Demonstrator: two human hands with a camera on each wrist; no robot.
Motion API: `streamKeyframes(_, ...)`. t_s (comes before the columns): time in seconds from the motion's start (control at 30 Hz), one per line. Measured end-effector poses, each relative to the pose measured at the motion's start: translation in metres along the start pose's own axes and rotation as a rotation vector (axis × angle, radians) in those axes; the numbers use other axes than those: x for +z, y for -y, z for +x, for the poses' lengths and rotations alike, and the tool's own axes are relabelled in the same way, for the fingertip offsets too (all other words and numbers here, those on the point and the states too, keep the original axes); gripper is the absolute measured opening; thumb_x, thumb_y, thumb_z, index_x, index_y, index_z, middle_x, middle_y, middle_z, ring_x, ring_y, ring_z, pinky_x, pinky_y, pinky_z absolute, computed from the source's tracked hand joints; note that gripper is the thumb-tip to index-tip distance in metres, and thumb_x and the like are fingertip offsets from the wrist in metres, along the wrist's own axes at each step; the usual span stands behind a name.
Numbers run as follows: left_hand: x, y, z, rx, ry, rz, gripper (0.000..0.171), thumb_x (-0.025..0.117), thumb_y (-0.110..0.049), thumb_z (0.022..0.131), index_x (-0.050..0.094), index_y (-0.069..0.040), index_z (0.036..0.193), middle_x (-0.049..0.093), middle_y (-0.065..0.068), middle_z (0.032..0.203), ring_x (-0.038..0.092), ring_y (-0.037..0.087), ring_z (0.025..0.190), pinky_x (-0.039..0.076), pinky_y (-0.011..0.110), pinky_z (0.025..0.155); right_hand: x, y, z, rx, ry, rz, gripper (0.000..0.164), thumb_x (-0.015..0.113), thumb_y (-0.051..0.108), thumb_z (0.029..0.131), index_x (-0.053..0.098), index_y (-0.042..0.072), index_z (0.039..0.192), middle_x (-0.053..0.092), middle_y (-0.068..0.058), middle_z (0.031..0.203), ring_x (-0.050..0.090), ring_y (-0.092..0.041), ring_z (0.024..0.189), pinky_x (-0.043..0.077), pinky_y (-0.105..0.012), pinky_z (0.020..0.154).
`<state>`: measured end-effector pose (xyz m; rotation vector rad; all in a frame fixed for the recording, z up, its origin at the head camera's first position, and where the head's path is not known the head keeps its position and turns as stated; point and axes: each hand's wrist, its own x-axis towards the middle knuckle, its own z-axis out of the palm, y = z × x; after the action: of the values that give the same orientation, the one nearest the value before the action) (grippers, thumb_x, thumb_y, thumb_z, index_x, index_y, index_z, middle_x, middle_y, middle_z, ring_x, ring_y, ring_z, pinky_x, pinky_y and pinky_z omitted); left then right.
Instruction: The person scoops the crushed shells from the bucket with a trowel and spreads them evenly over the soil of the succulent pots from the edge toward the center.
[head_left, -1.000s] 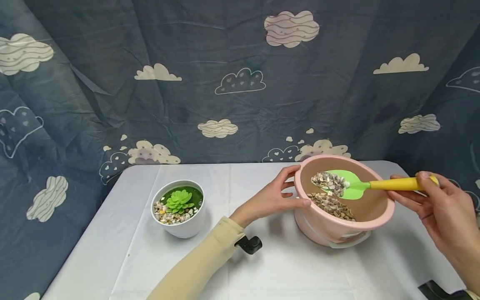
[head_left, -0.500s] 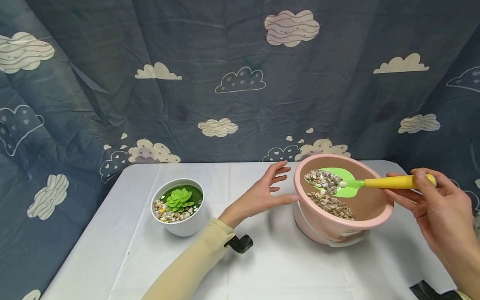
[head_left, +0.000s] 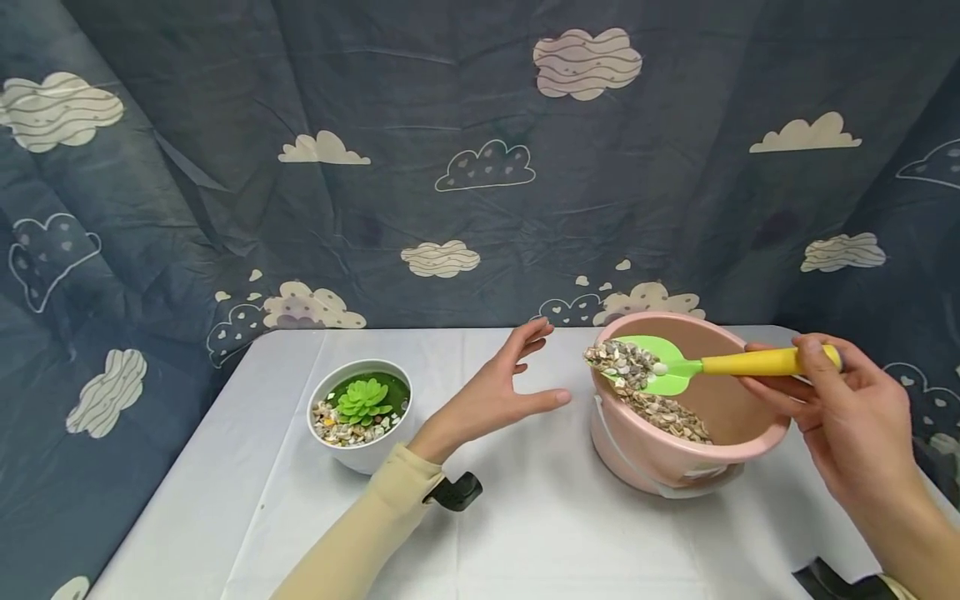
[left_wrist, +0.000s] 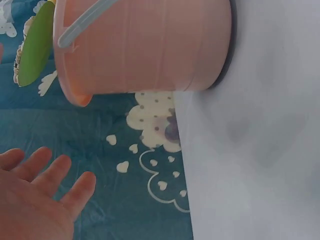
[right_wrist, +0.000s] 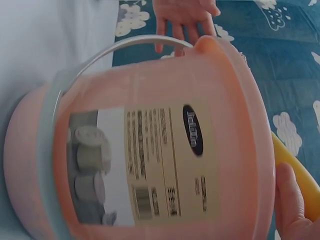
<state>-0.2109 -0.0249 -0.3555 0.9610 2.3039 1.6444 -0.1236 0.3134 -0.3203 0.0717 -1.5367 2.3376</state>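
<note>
My right hand [head_left: 862, 417] holds a small garden trowel by its yellow handle [head_left: 765, 362]. The trowel's green blade [head_left: 670, 382] carries a heap of small pebbles [head_left: 624, 364] over the left rim of a pink bucket [head_left: 637, 458]. More pebbles [head_left: 667, 417] lie inside the bucket. To its left, my left hand [head_left: 487, 396] hovers with fingers spread, touching nothing. In the left wrist view the green blade [left_wrist: 37, 47] shows beyond the bucket's rim. A white pot [head_left: 363, 457] at the left holds a green succulent [head_left: 363, 402] and pebbles.
A white cloth covers the table [head_left: 525, 533]. Behind it hangs a dark blue curtain [head_left: 360, 217] with cloud prints. The bucket's pale handle [right_wrist: 47, 150] hangs down its side, near a paper label [right_wrist: 165, 165].
My left hand has let go of the bucket's rim and moved left. The loaded trowel has shifted left, from above the bucket's inside to its left rim.
</note>
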Motion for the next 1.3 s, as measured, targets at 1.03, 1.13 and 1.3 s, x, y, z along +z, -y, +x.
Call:
streamKeyframes(1.03, -0.059, -0.012, -0.057, -0.083, -0.168, 0.171, 0.085, 0.073, -0.043, 0.087, 0.024, -0.027, 0.155, 0.029, -0.011, 0.155, 0.025, 0.007, 0.142, 0.025, 0.038, 0.114, 0.062, -0.019, 0.004, -0.021, 0.142, 0.033, 0.027, 0.058, 0.008, 0.098, 0.054, -0.006, 0.12, 0.057, -0.017, 0.114, 0.071, -0.03, 0.092, 0.055, -0.041, 0.071)
streamKeyframes(1.13, -0.065, -0.013, -0.063, -0.103, -0.185, 0.19, 0.087, 0.074, -0.043, 0.087, 0.022, -0.027, 0.155, 0.028, -0.009, 0.156, 0.024, 0.007, 0.143, 0.024, 0.038, 0.114, 0.067, -0.021, 0.004, -0.004, 0.131, 0.019, 0.03, 0.06, 0.01, 0.097, 0.053, -0.005, 0.122, 0.057, -0.018, 0.115, 0.071, -0.031, 0.092, 0.055, -0.04, 0.07)
streamKeyframes(1.3, -0.078, -0.013, -0.076, -0.131, -0.206, 0.236, 0.089, 0.074, -0.042, 0.087, 0.019, -0.028, 0.156, 0.026, -0.011, 0.157, 0.022, 0.01, 0.144, 0.021, 0.043, 0.115, 0.077, -0.025, 0.002, -0.001, 0.114, -0.015, 0.034, 0.062, 0.013, 0.096, 0.053, -0.005, 0.123, 0.054, -0.02, 0.117, 0.071, -0.031, 0.091, 0.055, -0.039, 0.069)
